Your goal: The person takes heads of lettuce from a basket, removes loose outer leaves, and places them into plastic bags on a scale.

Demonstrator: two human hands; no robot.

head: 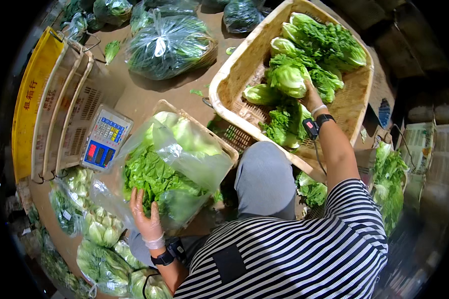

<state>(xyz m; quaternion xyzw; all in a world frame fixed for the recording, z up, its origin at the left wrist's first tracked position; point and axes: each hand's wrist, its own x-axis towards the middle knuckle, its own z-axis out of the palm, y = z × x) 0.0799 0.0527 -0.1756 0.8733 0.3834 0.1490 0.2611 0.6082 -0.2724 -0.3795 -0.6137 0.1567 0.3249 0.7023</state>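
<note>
My right hand (pixel 311 98), in a thin clear glove, grips a head of leafy lettuce (pixel 287 76) inside the large cream plastic crate (pixel 224 71). More lettuce heads (pixel 331 45) lie in that crate, above and below the hand. My left hand (pixel 146 220), gloved too, rests with fingers spread at the near left edge of an open clear plastic bag (pixel 194 157). Green lettuce (pixel 153 172) fills the bag, which stands in a smaller crate (pixel 230 155). Whether the left fingers pinch the bag's film is hard to tell.
A digital scale (pixel 106 138) stands left of the bagged lettuce, beside stacked crates (pixel 41 104) on edge. A tied bag of greens (pixel 168 48) sits beyond. Filled bags (pixel 104 265) lie at lower left. More leafy heads (pixel 389 183) are at the right. My knee (pixel 265 179) is between the crates.
</note>
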